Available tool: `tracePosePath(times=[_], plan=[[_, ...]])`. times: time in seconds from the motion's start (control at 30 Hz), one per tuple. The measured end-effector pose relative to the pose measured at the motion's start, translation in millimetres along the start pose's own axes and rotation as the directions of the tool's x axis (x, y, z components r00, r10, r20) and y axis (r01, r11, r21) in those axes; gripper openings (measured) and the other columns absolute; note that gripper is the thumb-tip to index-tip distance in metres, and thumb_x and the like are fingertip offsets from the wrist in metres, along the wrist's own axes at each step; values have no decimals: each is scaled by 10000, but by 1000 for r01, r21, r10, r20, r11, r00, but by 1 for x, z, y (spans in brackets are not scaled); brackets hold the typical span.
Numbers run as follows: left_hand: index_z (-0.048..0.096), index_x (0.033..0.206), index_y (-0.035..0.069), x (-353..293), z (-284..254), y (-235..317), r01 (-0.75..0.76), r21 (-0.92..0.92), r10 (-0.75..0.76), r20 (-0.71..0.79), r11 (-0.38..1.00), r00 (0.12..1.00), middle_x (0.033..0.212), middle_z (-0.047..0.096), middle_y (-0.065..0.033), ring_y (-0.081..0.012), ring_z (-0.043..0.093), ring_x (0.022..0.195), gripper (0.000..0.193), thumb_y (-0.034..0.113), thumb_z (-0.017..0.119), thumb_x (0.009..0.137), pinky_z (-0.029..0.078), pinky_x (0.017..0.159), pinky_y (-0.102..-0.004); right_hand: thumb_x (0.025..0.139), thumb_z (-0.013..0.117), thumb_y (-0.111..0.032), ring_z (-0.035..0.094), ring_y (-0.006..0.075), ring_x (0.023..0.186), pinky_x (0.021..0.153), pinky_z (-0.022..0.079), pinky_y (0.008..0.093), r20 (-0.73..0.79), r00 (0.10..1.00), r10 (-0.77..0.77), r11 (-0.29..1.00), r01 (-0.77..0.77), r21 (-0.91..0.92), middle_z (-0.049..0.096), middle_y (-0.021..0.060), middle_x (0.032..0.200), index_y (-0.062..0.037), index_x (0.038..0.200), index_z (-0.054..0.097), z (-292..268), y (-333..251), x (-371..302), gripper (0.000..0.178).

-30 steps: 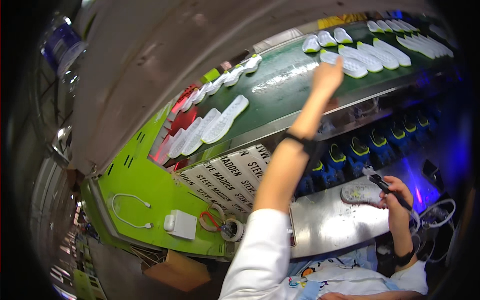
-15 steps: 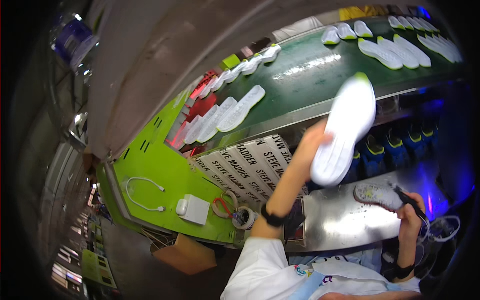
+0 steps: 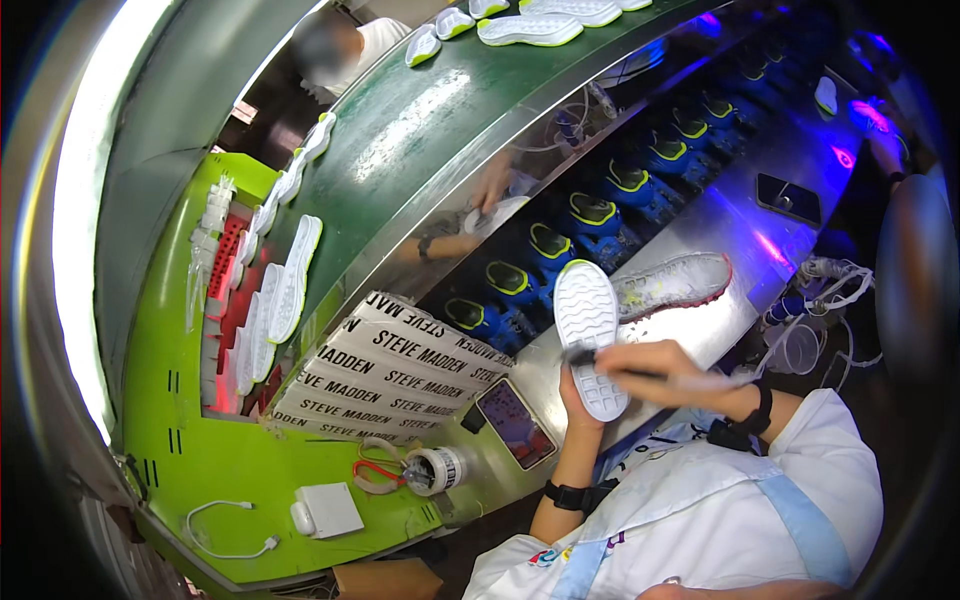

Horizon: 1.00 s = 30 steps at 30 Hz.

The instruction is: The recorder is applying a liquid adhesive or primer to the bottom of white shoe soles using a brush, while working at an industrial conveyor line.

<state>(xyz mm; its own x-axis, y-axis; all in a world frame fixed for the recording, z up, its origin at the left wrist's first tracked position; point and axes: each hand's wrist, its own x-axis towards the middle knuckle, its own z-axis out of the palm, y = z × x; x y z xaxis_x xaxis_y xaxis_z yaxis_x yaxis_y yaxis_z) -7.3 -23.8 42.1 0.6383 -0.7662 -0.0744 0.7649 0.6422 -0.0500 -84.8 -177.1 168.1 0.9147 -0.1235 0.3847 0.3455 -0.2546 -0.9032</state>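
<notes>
My left hand [image 3: 582, 402] grips the lower end of a white shoe sole [image 3: 585, 292], with its grooved tread facing up and a yellow-green edge at the far end. My right hand [image 3: 655, 368] holds a brush [image 3: 580, 355], whose dark head rests on the middle of the sole; its handle is blurred. Just beyond the sole, a grey, stained sole-shaped pad [image 3: 685, 283] lies on the metal bench [image 3: 735, 325]. The sole covers part of the pad's left end.
Blue shoes [image 3: 600, 212] line the shelf behind the bench. White soles [image 3: 295, 280] lie on the green conveyor [image 3: 400, 130]. A printed box [image 3: 400, 365], phone [image 3: 517, 422], white tub [image 3: 437, 470], scissors [image 3: 378, 468] and black phone [image 3: 788, 198] are nearby. A co-worker's hand [image 3: 885, 150] shows at right.
My view has turned. The sole has come down from beside the conveyor to over the bench, tread up. My right hand has brought the brush from the grey pad onto the sole.
</notes>
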Motion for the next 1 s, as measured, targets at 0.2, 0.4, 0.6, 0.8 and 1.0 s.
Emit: tracePosePath(times=[0.2,0.4,0.6,0.8,1.0], plan=[[395,1310,100,16,32,14,35,118,-56,184,992,981,1055,533,-230,-347,551,827,579,491,414,883,503,710,-434,775,650,-40,638,215,938,861,472,287,376,926,-36,991,-14,130,669,118,986,-42,994,672,-5,4,6,221],[500,1183,-79,38,82,39,196,762,-221,-71,617,973,1146,578,-188,-209,612,990,394,217,467,924,507,841,-319,759,654,-73,646,217,876,775,496,296,443,896,-25,996,-15,88,681,90,929,-63,940,693,-23,-11,15,186],[547,1166,-59,64,91,32,600,778,-580,-406,186,706,1017,638,-107,-133,633,812,366,199,542,906,519,697,-237,684,647,-59,610,274,869,711,480,369,580,735,-352,825,537,-179,664,20,863,-80,869,695,-45,-24,18,192],[270,1388,12,35,63,15,65,837,-19,-65,544,998,1392,335,-230,-318,368,1267,640,461,311,934,238,1086,-411,693,681,-40,615,172,849,795,475,289,236,945,226,944,-272,188,659,107,894,-43,904,700,-70,-19,18,212],[262,1398,37,26,12,-16,-74,126,24,361,989,932,1402,337,-190,-341,451,1186,634,427,335,904,333,1035,-446,705,690,-96,622,199,792,742,479,313,-178,969,169,985,-159,68,660,101,832,-47,913,686,-21,-11,20,213]])
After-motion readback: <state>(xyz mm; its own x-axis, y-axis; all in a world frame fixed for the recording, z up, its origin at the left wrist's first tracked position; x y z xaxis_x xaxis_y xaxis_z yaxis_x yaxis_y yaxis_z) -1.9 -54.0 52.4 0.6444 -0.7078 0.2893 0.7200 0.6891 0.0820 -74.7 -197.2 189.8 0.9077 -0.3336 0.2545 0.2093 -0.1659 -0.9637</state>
